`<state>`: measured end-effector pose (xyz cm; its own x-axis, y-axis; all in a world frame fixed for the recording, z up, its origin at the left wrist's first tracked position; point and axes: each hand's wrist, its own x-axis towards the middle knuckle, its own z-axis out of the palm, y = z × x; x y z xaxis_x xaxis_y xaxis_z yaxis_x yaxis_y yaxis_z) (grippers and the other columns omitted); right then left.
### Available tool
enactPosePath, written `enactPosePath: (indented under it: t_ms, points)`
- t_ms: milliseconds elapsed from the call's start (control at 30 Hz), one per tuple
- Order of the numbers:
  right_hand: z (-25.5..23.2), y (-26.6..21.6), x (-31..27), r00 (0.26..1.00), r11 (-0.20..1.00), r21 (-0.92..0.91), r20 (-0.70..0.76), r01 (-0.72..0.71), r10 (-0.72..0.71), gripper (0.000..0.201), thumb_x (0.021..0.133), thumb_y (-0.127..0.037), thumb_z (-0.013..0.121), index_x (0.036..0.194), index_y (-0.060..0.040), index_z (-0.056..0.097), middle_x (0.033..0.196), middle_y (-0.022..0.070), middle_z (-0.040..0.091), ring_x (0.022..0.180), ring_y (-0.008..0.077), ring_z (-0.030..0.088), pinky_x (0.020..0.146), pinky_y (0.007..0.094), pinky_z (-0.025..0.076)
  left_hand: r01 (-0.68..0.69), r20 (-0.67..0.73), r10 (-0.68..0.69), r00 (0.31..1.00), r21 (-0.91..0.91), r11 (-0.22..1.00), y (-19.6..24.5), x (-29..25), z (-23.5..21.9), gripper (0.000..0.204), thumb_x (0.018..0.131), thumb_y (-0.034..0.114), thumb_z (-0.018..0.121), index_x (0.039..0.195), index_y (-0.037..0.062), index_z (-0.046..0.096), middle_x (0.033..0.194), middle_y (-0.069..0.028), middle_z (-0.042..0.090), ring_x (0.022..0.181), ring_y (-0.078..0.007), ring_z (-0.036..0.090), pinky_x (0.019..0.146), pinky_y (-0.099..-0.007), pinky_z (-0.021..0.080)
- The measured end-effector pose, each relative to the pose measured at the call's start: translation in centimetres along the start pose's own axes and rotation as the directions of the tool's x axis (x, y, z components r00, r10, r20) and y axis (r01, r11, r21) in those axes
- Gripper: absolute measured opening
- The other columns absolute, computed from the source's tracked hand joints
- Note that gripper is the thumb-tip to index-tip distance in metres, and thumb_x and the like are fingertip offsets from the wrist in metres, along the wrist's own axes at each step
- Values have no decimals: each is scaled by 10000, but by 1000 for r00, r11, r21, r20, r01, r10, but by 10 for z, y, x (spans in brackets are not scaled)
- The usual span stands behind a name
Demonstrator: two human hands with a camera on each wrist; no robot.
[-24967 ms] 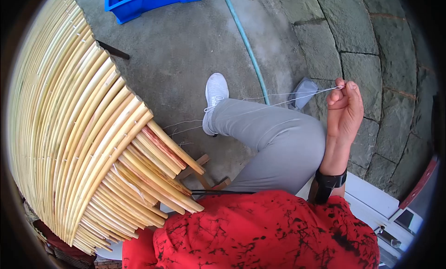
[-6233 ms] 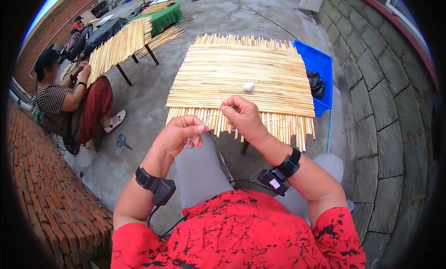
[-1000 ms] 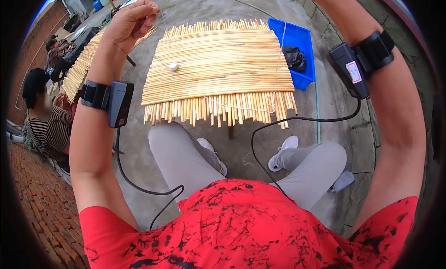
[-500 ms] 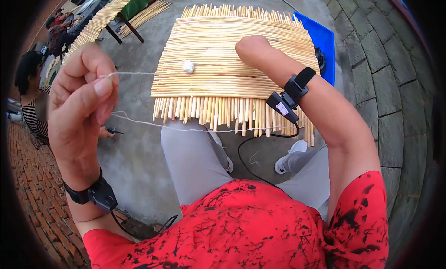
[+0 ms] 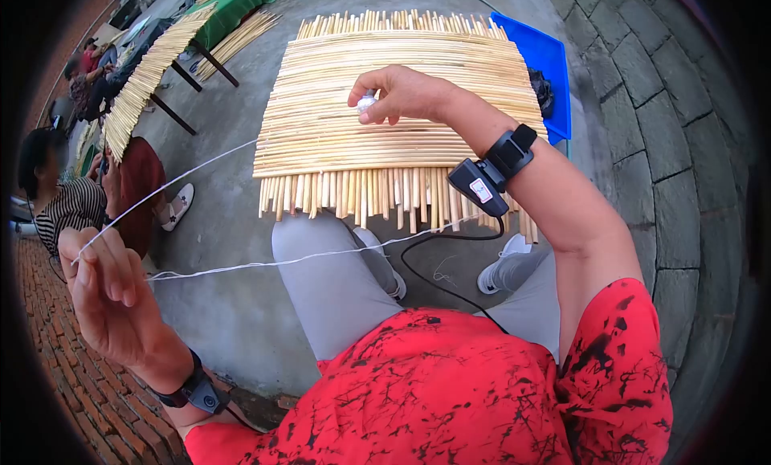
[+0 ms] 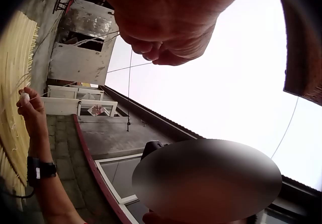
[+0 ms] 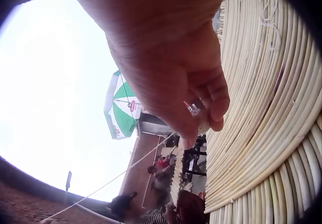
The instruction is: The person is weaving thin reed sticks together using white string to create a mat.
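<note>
Low at the left of the head view, my left hand [image 5: 116,304] pinches a white string [image 5: 181,178]. One length of it runs taut up to the left edge of a mat of pale reed stalks [image 5: 321,148], and another hangs slack across toward the mat's front right. Over the middle of the mat, my right hand [image 5: 405,94] grips a small white ball of string [image 5: 367,104] between thumb and fingers. The left wrist view also has this ball [image 6: 24,99] in the right hand, with string leading from it. Bent fingers partly cover the ball in the right wrist view.
A blue crate [image 5: 546,59] with a black bag stands behind the mat at the right. To the left, a seated person in a striped shirt [image 5: 76,200] works at another reed mat [image 5: 152,71]. A black cable [image 5: 426,240] hangs from my right wrist camera.
My right hand has taken hold of the string ball, which lay on the mat half a second ago. My left hand has moved down and outward to the left, drawing the string along.
</note>
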<state>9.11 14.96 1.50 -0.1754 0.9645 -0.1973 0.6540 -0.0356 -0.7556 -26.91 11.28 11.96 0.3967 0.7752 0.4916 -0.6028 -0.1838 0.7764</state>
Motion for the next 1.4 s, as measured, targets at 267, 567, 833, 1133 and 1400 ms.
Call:
enactPosePath:
  t_ms: [267,567,833,1133,1400]
  points:
    - [-52,41,-215,941,623,750,-333,223,63,277,794,-62,578,1066,-15,547,950,94,579,756,128,599,567,199,495,104,41,-99,994,-119,988,-22,2,-9,50,895,6,415,858,21,384,626,-32,343,527,-90,317,474,-204,299]
    - [-22,96,-365,738,400,771,-617,495,275,109,811,-82,568,900,-23,546,916,133,534,596,70,411,433,162,318,321,123,-318,940,-10,947,-77,12,60,46,889,36,445,900,4,413,615,-25,361,489,-69,318,422,-175,294]
    - [-7,154,-442,783,383,859,-485,341,390,209,775,-64,621,959,-23,532,833,80,555,583,51,427,420,149,326,243,223,-249,942,56,968,-84,38,92,56,913,61,430,921,5,432,625,-17,369,500,-55,306,440,-160,280]
    - [-9,206,-457,474,243,678,-684,694,554,182,810,-109,625,942,-23,533,810,74,542,602,73,460,479,161,367,310,125,-331,935,159,937,-115,52,87,53,907,63,449,918,11,451,611,-4,376,492,-47,316,425,-160,277]
    - [1,265,-494,273,214,640,-572,738,773,149,783,-85,651,861,-25,539,749,94,572,571,106,537,440,189,428,356,95,-388,917,248,901,-127,57,85,49,897,66,473,916,22,462,606,5,376,489,-43,315,428,-156,278]
